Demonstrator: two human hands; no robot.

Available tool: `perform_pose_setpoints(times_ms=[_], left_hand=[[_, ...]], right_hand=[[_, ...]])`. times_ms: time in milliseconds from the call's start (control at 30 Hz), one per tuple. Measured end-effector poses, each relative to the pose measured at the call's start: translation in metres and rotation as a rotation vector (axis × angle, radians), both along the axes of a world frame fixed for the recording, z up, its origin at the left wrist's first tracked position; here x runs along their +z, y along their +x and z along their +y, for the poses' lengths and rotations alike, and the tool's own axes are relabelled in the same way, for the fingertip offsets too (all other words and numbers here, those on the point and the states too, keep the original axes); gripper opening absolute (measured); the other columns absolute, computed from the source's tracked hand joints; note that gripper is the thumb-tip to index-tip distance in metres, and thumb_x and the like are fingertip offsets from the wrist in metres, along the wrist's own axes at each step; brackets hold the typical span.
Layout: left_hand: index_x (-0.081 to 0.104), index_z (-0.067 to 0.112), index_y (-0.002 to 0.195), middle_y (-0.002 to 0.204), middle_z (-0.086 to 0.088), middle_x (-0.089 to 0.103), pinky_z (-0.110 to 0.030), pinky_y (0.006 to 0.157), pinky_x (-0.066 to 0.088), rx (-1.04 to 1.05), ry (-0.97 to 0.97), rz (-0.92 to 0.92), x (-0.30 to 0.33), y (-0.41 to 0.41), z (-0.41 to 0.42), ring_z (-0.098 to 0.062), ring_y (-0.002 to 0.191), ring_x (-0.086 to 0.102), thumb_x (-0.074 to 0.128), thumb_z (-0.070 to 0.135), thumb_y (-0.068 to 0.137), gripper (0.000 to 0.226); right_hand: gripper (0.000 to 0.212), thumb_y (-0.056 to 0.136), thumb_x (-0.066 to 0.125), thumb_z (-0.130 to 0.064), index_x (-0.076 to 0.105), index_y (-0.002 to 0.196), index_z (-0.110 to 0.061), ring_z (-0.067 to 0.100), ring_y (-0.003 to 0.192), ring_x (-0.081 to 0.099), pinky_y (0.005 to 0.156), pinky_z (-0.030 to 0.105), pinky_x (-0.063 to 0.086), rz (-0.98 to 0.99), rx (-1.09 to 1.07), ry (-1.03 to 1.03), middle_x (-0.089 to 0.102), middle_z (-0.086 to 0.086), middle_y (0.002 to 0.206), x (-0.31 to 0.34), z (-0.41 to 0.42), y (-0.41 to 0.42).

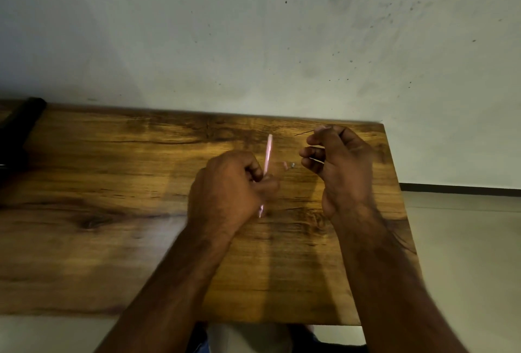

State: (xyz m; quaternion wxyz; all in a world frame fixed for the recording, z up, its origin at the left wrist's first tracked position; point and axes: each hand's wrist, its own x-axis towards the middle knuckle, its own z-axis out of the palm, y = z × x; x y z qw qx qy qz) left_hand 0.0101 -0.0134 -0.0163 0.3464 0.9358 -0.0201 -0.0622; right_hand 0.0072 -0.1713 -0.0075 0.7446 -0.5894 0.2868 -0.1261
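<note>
Presently we are gripping a slim pink pen tube (268, 152) in our left hand (228, 192), fingers curled tight round its middle, so that its upper end is pointing away over the wooden table (112, 183) and its lower tip is poking out beneath the fist. Just beside it, our right hand (338, 166) is pinching a thin dark rod (303, 133) between thumb and forefinger, the free end sticking out leftward, apart from the tube. Between the hands a small shiny piece (292, 165) is lying on the tabletop, while a black object (19, 129) is sitting at the far left edge.
</note>
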Motion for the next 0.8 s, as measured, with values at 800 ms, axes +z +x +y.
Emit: perform_pose_setpoints(times_ms=[800], left_hand=[[0.072, 0.027, 0.092, 0.08, 0.017, 0.068, -0.015, 0.065, 0.047, 0.045, -0.096, -0.222, -0.002, 0.017, 0.05, 0.006, 0.075, 0.063, 0.084, 0.022, 0.079, 0.018]], right_hand=[[0.011, 0.105, 0.051, -0.015, 0.057, 0.096, -0.012, 0.029, 0.08, 0.076, 0.072, 0.036, 0.06, -0.123, 0.265, 0.101, 0.078, 0.015, 0.09, -0.001, 0.036, 0.007]])
